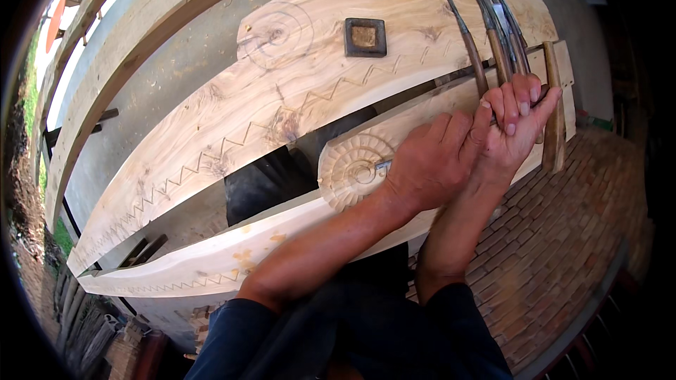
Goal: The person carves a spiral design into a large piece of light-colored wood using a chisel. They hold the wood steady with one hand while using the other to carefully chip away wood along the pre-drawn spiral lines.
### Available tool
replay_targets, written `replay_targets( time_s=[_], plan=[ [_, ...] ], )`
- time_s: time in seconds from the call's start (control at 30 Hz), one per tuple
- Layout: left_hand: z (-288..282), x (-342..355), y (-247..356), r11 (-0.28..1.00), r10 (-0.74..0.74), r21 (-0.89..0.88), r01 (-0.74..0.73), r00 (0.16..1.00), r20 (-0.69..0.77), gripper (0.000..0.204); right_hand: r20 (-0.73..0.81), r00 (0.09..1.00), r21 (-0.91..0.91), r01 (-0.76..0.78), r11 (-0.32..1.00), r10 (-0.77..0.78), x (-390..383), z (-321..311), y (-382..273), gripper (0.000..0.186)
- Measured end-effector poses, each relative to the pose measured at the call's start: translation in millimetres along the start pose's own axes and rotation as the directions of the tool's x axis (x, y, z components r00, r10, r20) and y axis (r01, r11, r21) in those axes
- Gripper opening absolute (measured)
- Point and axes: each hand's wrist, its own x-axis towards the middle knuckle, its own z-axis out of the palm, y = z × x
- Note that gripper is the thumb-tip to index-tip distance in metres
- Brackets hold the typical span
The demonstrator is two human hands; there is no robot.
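Observation:
My left hand [440, 158] is closed around the lower part of a carving chisel [382, 168], whose flat metal blade pokes out to the left, over a carved round rosette [350, 171]. Farther up and to the right, my right hand [520, 111] has its fingers curled round the handle end, which my grip mostly hides. The rosette, with petal-like grooves in its rim, forms part of the near pale wooden board [176, 271]. Past my right hand, several chisels [496, 28] with wooden handles lie across the boards.
A far wooden board [204, 116] bears a zigzag line, drawn circles and a dark-rimmed square piece [365, 37]. A wooden stick [553, 112] lies right of my hands. Curved beams [127, 63] stand at left; brick paving [563, 232] spreads at right.

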Motion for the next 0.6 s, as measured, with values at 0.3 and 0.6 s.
replay_targets(
  time_s=[0.3, 0.6],
  plan=[
    [2.7, 1.5, -1.9, 0.999, 0.041, -0.035, -0.040, 0.999, 0.012, 0.062, 0.018, 0.998, -0.060, 0.061, 0.996, -0.060, 0.8, -3.8, -6.1, 0.054],
    [2.4, 1.6, -1.9, 0.996, 0.055, -0.070, -0.054, 0.998, 0.015, 0.063, 0.018, 0.997, -0.079, 0.083, 0.993, -0.082, 0.2, -2.0, -7.8, 0.054]
  ],
)
